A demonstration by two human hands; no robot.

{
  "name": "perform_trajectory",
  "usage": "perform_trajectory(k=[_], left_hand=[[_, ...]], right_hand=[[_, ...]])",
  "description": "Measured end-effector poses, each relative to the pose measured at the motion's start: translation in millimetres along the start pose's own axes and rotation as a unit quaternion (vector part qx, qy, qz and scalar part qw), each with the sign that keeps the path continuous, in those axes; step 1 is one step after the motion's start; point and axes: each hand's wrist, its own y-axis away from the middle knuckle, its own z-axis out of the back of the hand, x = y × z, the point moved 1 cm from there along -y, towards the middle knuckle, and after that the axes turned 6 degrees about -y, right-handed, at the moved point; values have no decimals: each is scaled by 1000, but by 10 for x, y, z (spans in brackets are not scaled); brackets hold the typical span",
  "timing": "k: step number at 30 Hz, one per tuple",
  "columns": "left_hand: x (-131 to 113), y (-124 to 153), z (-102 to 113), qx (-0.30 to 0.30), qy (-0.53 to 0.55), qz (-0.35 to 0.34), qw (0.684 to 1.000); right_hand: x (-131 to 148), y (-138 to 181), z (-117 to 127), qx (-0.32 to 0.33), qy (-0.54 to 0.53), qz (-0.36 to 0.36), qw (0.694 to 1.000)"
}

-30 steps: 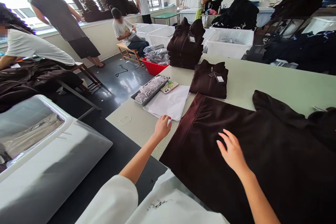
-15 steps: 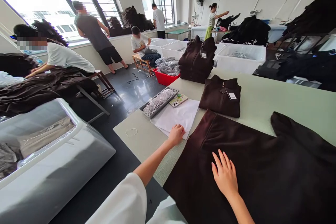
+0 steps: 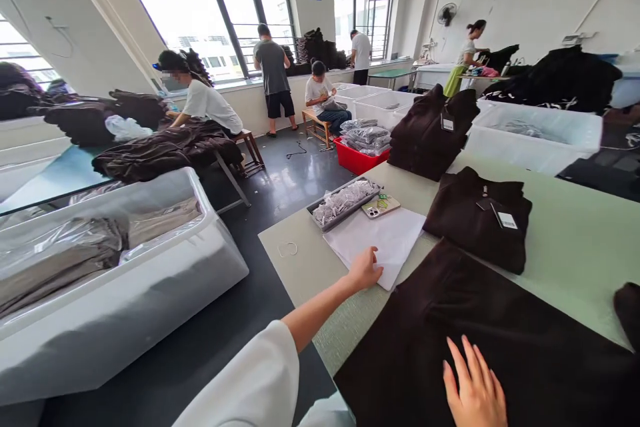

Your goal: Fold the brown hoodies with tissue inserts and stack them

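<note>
A dark brown garment (image 3: 480,300) lies spread over the table in front of me. My right hand (image 3: 473,380) rests flat on it, its fingers spread. My left hand (image 3: 367,269) is over the near edge of a stack of white sheets (image 3: 395,237). Its fingers are bent, with a gap between thumb and forefinger, and nothing shows between them. Just beyond the spread garment lies a folded dark brown jacket (image 3: 465,217) with a white tag (image 3: 506,219) on its front.
A phone (image 3: 381,205) and a grey tray (image 3: 345,210) of small packets lie by the sheets. Folded jackets (image 3: 425,137) are piled at the table's far edge. A white bin (image 3: 150,293) with bagged clothes stands left. Several people work beyond, near a red basket (image 3: 357,159).
My view has turned left, so the scene sits further right. The left hand's fingers have loosened from a closed curl over the sheets. My right hand still lies flat on the garment.
</note>
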Motion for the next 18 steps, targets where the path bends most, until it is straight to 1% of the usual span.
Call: perform_trajectory(k=[3,7,10,13,16,18], left_hand=[[-43,-28,-8,2,-29,-16,999],[-45,-206,69,-6,-56,4,998],[-30,-330,258,-29,-72,17,997],[-45,-376,532,-59,-87,12,994],[-136,-320,777,-74,-100,-4,992],[-260,-220,879,-68,-105,-33,992]], right_hand=[[-1,-5,1,-6,-4,13,1000],[3,-17,9,-4,-5,13,1000],[10,-23,18,2,-6,4,1000],[30,-12,30,14,-10,-16,1000],[38,5,28,33,-27,-41,998],[18,-9,20,48,-51,-69,995]])
